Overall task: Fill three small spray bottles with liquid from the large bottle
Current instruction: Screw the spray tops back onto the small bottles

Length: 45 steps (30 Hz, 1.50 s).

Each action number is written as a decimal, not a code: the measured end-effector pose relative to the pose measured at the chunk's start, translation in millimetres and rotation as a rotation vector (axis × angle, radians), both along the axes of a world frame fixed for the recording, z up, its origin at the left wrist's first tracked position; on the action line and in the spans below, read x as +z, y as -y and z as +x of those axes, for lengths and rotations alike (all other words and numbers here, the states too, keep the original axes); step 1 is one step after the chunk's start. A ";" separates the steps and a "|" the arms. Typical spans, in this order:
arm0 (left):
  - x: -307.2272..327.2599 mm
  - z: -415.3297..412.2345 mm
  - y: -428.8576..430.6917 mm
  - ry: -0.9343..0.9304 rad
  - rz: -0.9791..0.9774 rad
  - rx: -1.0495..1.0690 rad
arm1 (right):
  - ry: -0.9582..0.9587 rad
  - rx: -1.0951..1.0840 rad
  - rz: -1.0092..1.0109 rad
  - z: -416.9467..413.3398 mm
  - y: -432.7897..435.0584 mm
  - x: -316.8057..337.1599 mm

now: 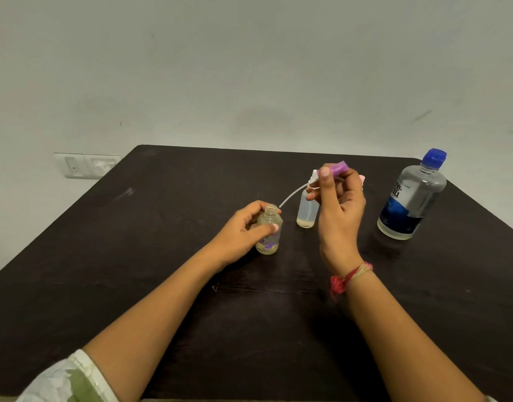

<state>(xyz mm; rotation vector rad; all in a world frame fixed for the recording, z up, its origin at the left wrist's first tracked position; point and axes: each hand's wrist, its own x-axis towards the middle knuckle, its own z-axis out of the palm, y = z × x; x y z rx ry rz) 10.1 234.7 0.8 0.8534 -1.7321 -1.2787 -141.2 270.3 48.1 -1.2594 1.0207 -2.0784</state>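
Two hands work over the dark table [162,242]. Nearest, the left hand [243,230] wraps round a small open bottle [269,227] standing on the table. Just beyond, the right hand [340,207] pinches a purple spray cap [336,167], its thin tube [293,195] slanting toward the bottle's mouth. A second small bottle [306,213] stands behind. Farthest right, the large bottle [414,198] stands with its blue lid on. The open bottle seems nearly empty, so this looks like the uncapping step. The next move would be setting the cap down and unscrewing the large bottle to pour.
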 end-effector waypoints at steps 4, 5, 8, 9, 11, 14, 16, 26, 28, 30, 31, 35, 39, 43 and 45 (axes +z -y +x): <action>-3.0 -3.1 -1.6 -0.009 -0.027 0.008 | -0.045 0.007 -0.032 1.0 0.4 0.6; -3.4 -4.1 -2.4 -0.012 -0.029 0.012 | -0.065 0.010 -0.037 1.0 0.4 0.0; -3.0 -5.6 -4.6 -0.028 -0.027 0.013 | -0.166 0.006 -0.049 1.2 -0.1 -2.8; -2.9 -5.5 -4.6 -0.028 -0.026 0.013 | -0.207 -0.001 -0.046 1.1 -0.1 -3.9; -2.9 -5.2 -4.2 -0.018 -0.030 0.016 | -0.283 -0.021 -0.027 0.9 0.8 -6.1; -2.2 -5.2 -4.8 -0.018 -0.030 0.011 | -0.389 -0.044 -0.019 1.9 2.3 -9.7; -1.8 -5.3 -4.7 -0.012 -0.034 0.013 | -0.449 -0.036 -0.018 3.2 2.2 -11.6; -2.5 -4.1 -4.3 -0.013 -0.032 0.018 | -0.628 0.022 0.058 5.6 0.0 -15.2; -1.7 -4.6 -5.5 -0.017 -0.039 0.020 | -0.674 0.006 0.060 4.8 -0.2 -16.0; -1.2 -4.6 -6.5 -0.017 -0.052 0.027 | -0.726 -0.003 0.080 3.7 1.0 -18.3; -1.2 -4.3 -6.3 -0.006 -0.064 0.030 | -0.752 -0.002 0.098 3.1 2.1 -19.7; -3.3 -2.3 -3.1 0.024 -0.083 0.035 | -0.785 0.019 0.191 1.5 6.6 -25.2; -1.5 -2.1 -3.2 0.042 -0.090 0.039 | -0.772 0.075 0.241 2.1 5.8 -24.7; 0.8 -2.6 -5.1 0.029 -0.081 0.035 | -0.724 0.194 0.250 2.1 3.5 -19.8; 0.8 -3.3 -6.2 -0.002 -0.046 0.027 | -0.684 0.261 0.263 -1.1 3.9 -16.4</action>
